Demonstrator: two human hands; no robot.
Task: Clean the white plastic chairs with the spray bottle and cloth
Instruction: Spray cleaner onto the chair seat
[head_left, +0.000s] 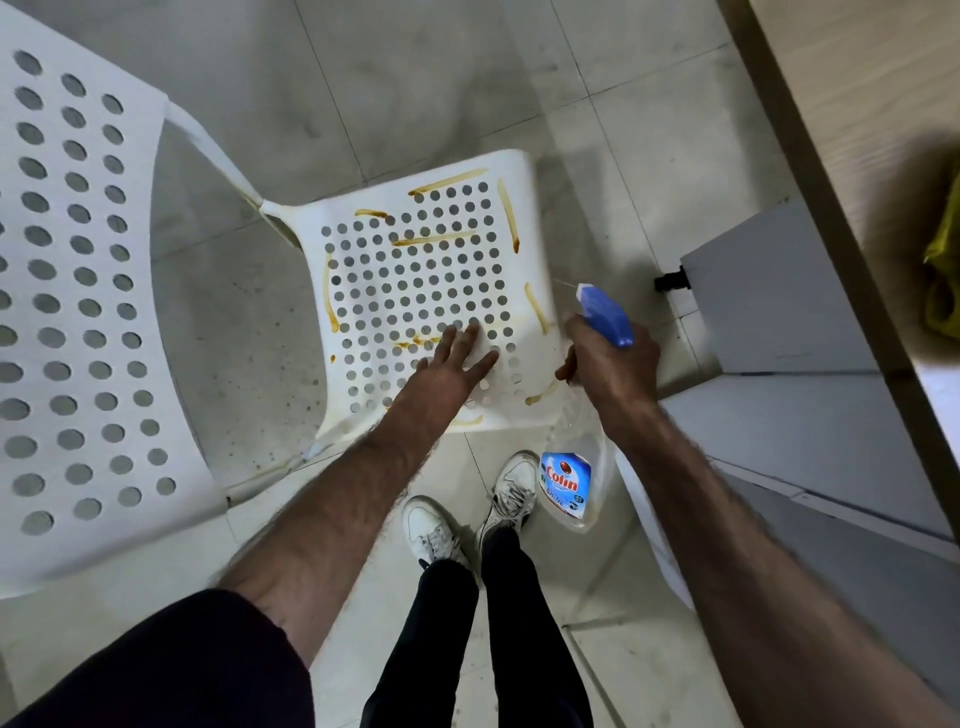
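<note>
Head view: right hand (610, 364) clenched on spray bottle (605, 317), nozzle pointing up-left across stained chair seat (524, 208). Left hand (454, 364) released, flat on seat's near edge, just left of bottle. Yellow cloth (943, 291) far right, nearer right hand.
</note>
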